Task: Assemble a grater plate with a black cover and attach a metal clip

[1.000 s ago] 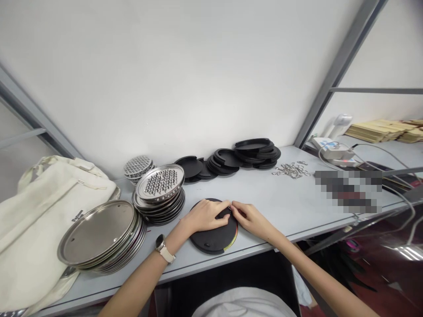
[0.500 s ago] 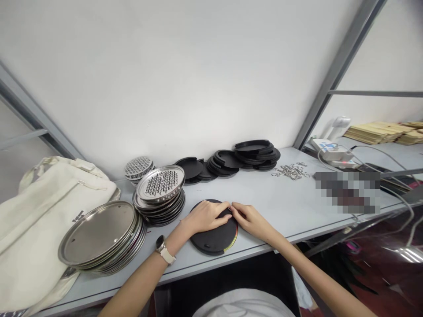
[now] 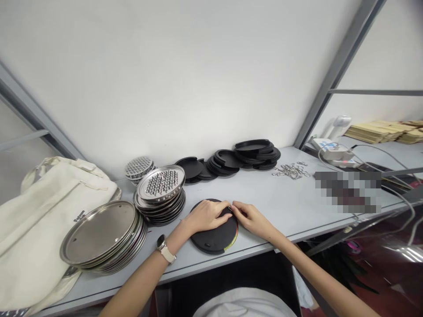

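Note:
A round black disc (image 3: 216, 240), with a strip of yellow and red showing along its right edge, lies on the grey table near the front. My left hand (image 3: 206, 215) rests across it, fingers curled and closed, with index finger and thumb pointing at its upper right edge. There my right hand (image 3: 249, 219) pinches a small metal piece (image 3: 230, 208), mostly hidden by the fingertips. The fingertips of both hands nearly meet at that spot. A small dark oval (image 3: 207, 245) shows near the front of the disc.
Left stand stacked round metal plates (image 3: 99, 233) and metal grater discs (image 3: 161, 184), beside a cream bag (image 3: 42, 220). Black discs (image 3: 228, 160) are piled along the wall. Small metal hooks (image 3: 291, 171) lie to the right. Cables (image 3: 390, 158) cross a device on the far right.
Both hands stay at the disc's upper right edge with almost no movement. The view has shifted very slightly.

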Motion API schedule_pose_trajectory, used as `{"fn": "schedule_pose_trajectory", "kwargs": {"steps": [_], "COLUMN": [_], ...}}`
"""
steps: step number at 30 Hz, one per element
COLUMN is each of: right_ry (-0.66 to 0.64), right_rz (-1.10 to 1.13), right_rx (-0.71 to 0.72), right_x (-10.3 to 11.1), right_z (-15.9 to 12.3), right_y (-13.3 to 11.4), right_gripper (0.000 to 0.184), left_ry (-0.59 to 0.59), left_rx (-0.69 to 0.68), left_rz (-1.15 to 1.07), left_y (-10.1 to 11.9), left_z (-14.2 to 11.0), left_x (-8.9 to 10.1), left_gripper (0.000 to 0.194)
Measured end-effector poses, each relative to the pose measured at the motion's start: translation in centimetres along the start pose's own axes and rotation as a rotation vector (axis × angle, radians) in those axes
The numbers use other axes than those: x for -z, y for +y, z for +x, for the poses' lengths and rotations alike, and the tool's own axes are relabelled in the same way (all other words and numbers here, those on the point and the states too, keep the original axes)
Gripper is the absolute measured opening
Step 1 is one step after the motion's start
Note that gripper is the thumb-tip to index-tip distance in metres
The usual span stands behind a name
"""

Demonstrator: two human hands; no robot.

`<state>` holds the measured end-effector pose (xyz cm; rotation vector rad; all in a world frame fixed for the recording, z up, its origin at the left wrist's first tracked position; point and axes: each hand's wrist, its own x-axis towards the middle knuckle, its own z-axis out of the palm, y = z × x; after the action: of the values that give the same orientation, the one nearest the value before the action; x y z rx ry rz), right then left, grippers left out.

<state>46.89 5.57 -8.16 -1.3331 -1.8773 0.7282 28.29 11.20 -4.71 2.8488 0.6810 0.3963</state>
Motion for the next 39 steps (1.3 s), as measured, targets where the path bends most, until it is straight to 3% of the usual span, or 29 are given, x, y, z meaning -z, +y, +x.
{"fn": "schedule_pose_trajectory", "kwargs": {"steps": [12,17,24,27,39], "right_ry": [-0.006,0.096,0.07,0.048,-0.019], "right_rz": [0.08,0.135,0.079,0.052,-0.058], "right_rx": [-0.03,-0.097,-0.037,-0.033,0.024], "right_x": [0.07,0.49,0.28,0.14,-0.08], "right_z": [0.04,0.38,0.37,0.32,0.09], "right_y": [0.18,0.38,0.36,0.37,-0.14], "right_gripper": [0.036,0.037,0.035,0.035,0.032], "left_ry": [0.013,0.036,0.087,0.062,-0.013], "left_rx": [-0.015,-0.061,0.178,0.215,-0.031], "left_rz": [-0.01,-0.009,0.09,0.135,0.11], "left_y": [-0.22,-0.36,0.25,0.13,-0.02], "left_z": [0.05,-0.03,0.18,0.25,-0.17], "left_x": [-0.05,0.25,0.12,-0.02,0.14], "left_gripper": [0.017,0.018,0.029,0.027,0.02]}}
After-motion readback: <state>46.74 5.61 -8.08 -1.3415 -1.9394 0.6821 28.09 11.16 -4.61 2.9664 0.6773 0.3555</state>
